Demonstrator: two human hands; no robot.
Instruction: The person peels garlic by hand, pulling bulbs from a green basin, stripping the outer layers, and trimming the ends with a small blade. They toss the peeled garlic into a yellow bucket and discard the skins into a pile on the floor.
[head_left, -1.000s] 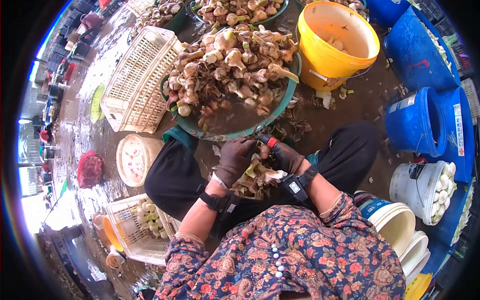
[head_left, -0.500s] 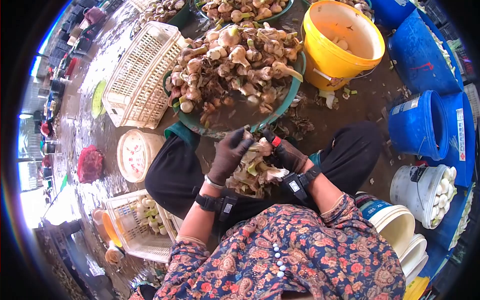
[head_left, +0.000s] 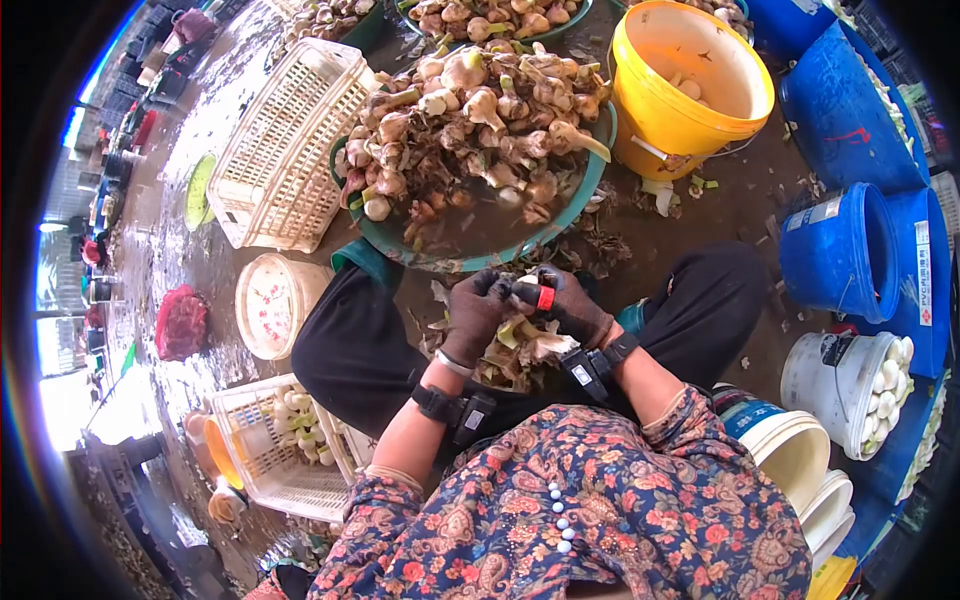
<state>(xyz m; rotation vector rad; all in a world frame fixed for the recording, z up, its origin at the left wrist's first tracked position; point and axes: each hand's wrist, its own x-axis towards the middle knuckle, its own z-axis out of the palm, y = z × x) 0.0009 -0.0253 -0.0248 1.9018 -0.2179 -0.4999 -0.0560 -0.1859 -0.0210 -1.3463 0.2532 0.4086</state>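
My left hand (head_left: 474,316), in a dark glove, is closed at the near rim of the green basin (head_left: 585,205), its fingertips pressed together. Beside it my right hand (head_left: 572,306), gloved and with a red band on one finger, is closed too. Between the two sets of fingertips a pale garlic bulb (head_left: 524,287) shows, partly covered by the fingers. Loose garlic skins and leaves (head_left: 518,350) lie heaped below the hands, between my legs. Inside the basin is a pile of unpeeled garlic bulbs (head_left: 480,110) with dirt and stalks on them.
A yellow bucket (head_left: 640,100) with a few pale bulbs stands right of the basin. To the left are a white plastic crate (head_left: 290,140) and a white tub (head_left: 270,305). A lower crate (head_left: 275,480) contains trimmed garlic. Blue bucket (head_left: 825,255) and full white bucket (head_left: 830,390) stand right.
Both hands have drawn closer together around the bulb, and the left fingers have come down slightly from the basin's rim. The camera view has shifted a little.
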